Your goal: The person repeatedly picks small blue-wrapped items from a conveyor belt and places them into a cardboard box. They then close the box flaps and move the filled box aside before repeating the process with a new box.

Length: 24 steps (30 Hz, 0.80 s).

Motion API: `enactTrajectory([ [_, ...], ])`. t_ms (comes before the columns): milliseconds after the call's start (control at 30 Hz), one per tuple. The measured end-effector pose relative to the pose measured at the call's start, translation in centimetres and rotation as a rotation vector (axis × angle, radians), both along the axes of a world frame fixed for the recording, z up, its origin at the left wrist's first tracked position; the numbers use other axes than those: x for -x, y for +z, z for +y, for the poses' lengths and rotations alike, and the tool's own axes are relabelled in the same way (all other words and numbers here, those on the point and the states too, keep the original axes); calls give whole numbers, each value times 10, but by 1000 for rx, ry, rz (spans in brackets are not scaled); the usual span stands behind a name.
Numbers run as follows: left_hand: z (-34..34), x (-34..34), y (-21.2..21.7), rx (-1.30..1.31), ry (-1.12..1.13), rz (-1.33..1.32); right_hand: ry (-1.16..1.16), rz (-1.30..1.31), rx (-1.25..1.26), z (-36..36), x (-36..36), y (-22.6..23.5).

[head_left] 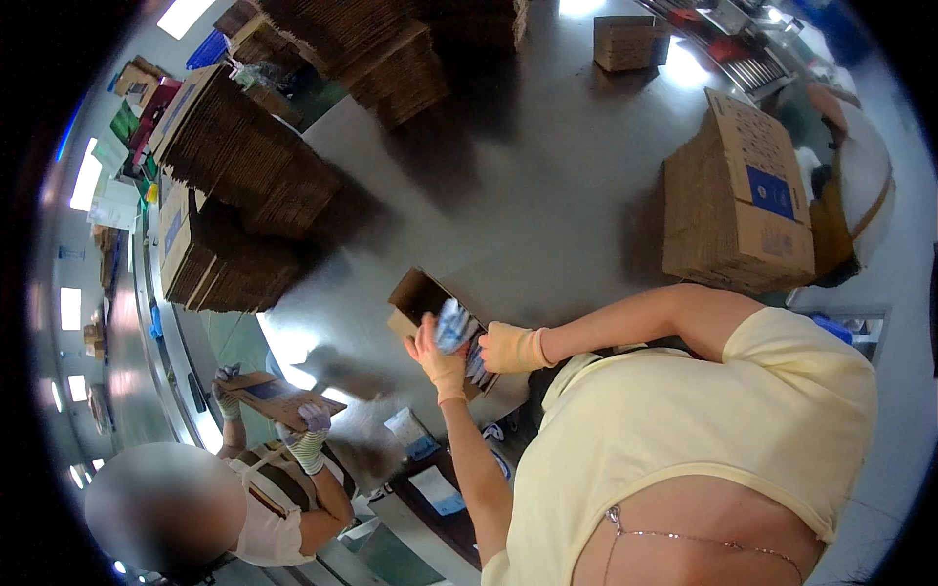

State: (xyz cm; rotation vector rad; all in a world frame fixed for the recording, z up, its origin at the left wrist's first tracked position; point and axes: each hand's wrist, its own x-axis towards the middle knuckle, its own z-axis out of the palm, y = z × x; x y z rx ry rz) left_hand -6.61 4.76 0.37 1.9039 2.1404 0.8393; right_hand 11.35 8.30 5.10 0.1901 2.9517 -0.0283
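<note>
An open cardboard box (418, 293) stands at the near edge of the metal table, tilted in view, with several flat packets (476, 363) lined up inside. My left hand (440, 363), in a pale glove, is over the box, its fingers closed on a blue-and-white packet (452, 327) blurred by motion. At the box's right side is my right hand (513, 349), also gloved. Its fingers curl in against the box edge and the packets; what they grip, if anything, is hidden.
Stacks of flattened cartons (249, 151) stand at the left and far side, another stack (738, 205) at the right. A small carton (630, 44) sits far back. At lower left a co-worker in striped gloves holds a flat carton (278, 398). Packets (412, 433) lie nearby.
</note>
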Motion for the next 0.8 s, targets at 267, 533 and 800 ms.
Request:
enactTrajectory([
  [267,31,0,44,267,-190,199,12,23,-47,-4,-8,-16],
  [533,28,-39,-2,525,-3,166,-2,-33,-32,-19,-10,-22],
  [800,-186,-75,33,-27,601,-113,-33,-13,39,-26,-32,-7],
])
